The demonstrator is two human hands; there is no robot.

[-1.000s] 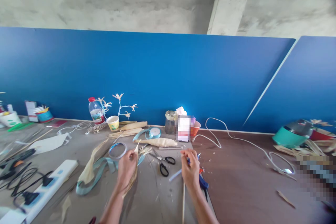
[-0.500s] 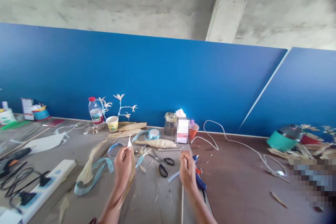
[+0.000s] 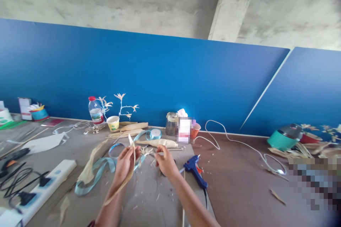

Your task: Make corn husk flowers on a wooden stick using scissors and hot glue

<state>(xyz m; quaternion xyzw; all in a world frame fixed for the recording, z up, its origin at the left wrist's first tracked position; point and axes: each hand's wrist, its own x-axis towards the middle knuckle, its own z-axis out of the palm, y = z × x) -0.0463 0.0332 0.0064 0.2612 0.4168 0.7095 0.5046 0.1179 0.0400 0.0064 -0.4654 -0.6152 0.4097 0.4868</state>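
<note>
A long strip of dried corn husk (image 3: pixel 125 181) is pinched in my left hand (image 3: pixel 124 161), its pale tip standing up above the fingers and its tail trailing over the forearm. My right hand (image 3: pixel 167 163) is closed, with thumb and fingertips together; whatever they hold, if anything, is too small to make out. It covers most of the black-handled scissors. Between the hands lies a small husk flower (image 3: pixel 146 150) with a light blue stem. Behind them are a rolled husk (image 3: pixel 162 143) and a spool of light blue ribbon (image 3: pixel 156 134). To the right rests a blue glue gun (image 3: pixel 195 171).
A white power strip (image 3: pixel 49 189) with black plugs lies at left, near a loop of blue ribbon (image 3: pixel 99 175). At the back stand a water bottle (image 3: pixel 96 113), a paper cup (image 3: pixel 113 123) with husk flowers and a glass jar (image 3: pixel 171 125). A white cable (image 3: pixel 239 142) crosses the brown table.
My right hand has moved left and away from me, from beside the glue gun to over the scissors. The glue gun is now uncovered. My left hand still holds the husk strip, turned slightly.
</note>
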